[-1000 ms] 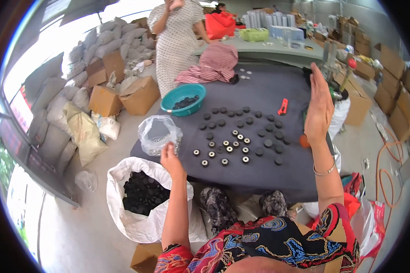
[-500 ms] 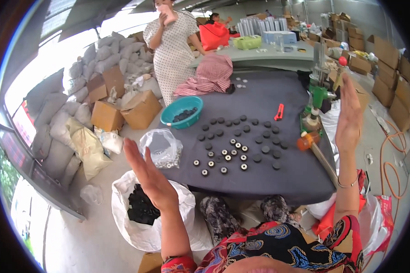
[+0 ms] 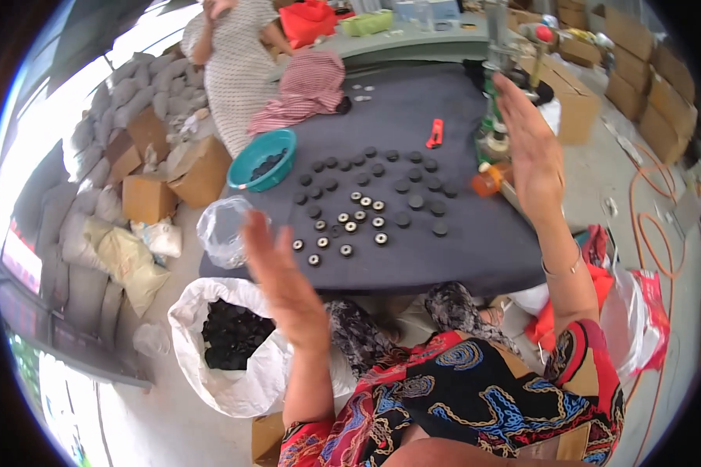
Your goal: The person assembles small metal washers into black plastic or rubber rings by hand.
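Observation:
My left hand (image 3: 283, 284) is raised, somewhat blurred, with fingers stretched out and nothing held. It stands in front of the table's near left corner, by a clear plastic bag (image 3: 224, 233) and above a white sack (image 3: 185, 331) of black pieces (image 3: 234, 335). My right hand (image 3: 531, 159) is also up, flat, fingers straight, before a green hand press (image 3: 491, 132). Between the hands, several round black caps (image 3: 417, 201) lie on the dark-covered table (image 3: 459, 257). Nearer me, several round pieces with pale metal centres (image 3: 350, 227) are spread out.
A teal basin (image 3: 262, 179) holds black pieces. A red box cutter (image 3: 435, 134) and an orange-headed hammer (image 3: 488, 180) lie to the right. Striped cloth (image 3: 308, 86) covers the far edge, where a person (image 3: 241, 70) stands. Cardboard boxes (image 3: 200, 173) and sacks line the left.
The view has shifted, so the table sits higher and further left. My hands have come closer together, both still stretched out. The sack's black contents show more fully.

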A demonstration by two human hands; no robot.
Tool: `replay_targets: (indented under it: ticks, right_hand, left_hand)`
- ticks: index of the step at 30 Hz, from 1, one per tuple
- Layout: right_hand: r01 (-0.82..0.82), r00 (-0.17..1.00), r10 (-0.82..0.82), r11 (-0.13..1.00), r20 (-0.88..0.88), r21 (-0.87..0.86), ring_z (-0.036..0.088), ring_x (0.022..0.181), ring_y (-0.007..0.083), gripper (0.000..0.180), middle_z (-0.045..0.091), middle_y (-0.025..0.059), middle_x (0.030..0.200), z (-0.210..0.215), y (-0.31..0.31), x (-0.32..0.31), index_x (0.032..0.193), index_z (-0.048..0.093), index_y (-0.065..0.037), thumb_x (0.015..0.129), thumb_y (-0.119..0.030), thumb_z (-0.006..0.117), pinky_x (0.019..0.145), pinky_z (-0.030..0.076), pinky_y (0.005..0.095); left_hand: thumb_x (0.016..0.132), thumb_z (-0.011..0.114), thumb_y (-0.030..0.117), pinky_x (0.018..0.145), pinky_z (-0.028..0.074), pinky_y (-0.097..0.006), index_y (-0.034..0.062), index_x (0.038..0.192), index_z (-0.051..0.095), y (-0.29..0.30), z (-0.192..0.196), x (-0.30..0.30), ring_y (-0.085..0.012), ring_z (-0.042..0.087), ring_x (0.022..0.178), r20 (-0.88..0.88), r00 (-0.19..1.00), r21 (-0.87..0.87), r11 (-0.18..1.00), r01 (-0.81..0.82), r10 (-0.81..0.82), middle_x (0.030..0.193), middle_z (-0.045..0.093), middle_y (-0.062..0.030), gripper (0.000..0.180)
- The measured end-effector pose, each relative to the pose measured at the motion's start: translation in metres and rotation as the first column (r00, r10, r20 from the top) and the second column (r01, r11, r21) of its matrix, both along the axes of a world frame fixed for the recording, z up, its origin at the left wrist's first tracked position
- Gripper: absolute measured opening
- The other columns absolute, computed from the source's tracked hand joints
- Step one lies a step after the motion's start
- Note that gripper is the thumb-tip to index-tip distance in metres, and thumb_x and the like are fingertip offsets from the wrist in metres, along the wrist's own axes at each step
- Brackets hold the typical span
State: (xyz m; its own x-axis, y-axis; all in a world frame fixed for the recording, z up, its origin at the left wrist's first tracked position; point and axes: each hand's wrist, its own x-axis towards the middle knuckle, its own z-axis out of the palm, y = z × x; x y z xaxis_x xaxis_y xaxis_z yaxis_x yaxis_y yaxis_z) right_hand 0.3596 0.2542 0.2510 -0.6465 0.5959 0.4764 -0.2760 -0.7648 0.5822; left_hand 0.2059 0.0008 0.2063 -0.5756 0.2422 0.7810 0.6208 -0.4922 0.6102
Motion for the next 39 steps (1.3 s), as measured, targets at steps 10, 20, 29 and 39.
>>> replay_targets:
  ticks: [10,20,29,39]
  right_hand:
    - [-0.252,0.105,-0.963,0.217,0.250,0.943,0.046,0.127,0.0272,0.051,0.049,0.0191,0.134,-0.106,0.002,-0.035,0.131,0.045,0.008,0.101,-0.033,0.041,0.109,0.033,0.0385]
    - [-0.433,0.159,-0.987,-0.070,-0.001,0.899,0.062,0.085,0.0121,0.022,0.066,0.0051,0.096,-0.127,-0.004,-0.072,0.107,0.064,0.002,0.091,-0.013,0.059,0.077,0.049,0.0253]
    - [-0.562,0.395,-0.764,-0.640,-0.510,0.523,0.063,0.083,0.0187,0.025,0.066,0.0101,0.094,-0.127,-0.013,-0.212,0.106,0.065,0.001,0.083,-0.008,0.062,0.076,0.049,0.0291]
    - [-0.264,0.626,-0.308,-0.948,-0.716,0.177,0.055,0.109,0.0361,0.042,0.061,0.0181,0.117,-0.173,-0.027,-0.343,0.126,0.056,-0.008,0.086,-0.018,0.059,0.093,0.044,0.0429]
  left_hand:
    - [0.086,0.055,0.022,0.097,0.038,-0.048,0.0015,0.118,0.056,0.045,-0.093,-0.035,-0.0389,0.049,0.116,-0.624,0.781,-0.477,0.781,-0.404,0.022,0.126,0.052,-0.0214,0.037]
    - [0.091,0.053,0.020,0.071,0.050,-0.039,0.0027,0.097,0.069,-0.040,-0.189,-0.204,-0.0309,0.065,0.073,0.020,0.619,-0.639,0.486,-0.596,0.785,0.086,0.068,-0.0171,0.024]
    - [0.089,0.054,0.025,0.067,0.049,-0.044,0.0106,0.091,0.068,-0.011,-0.196,-0.213,-0.0337,0.064,0.077,-0.330,0.405,-0.604,0.139,-0.785,0.853,0.085,0.067,-0.0115,0.020]
    - [0.083,0.056,0.020,0.062,0.046,-0.043,0.0077,0.073,0.066,-0.010,-0.202,-0.212,-0.0274,0.061,0.067,-0.556,0.398,-0.622,-0.047,-0.782,0.730,0.072,0.063,-0.0118,0.019]
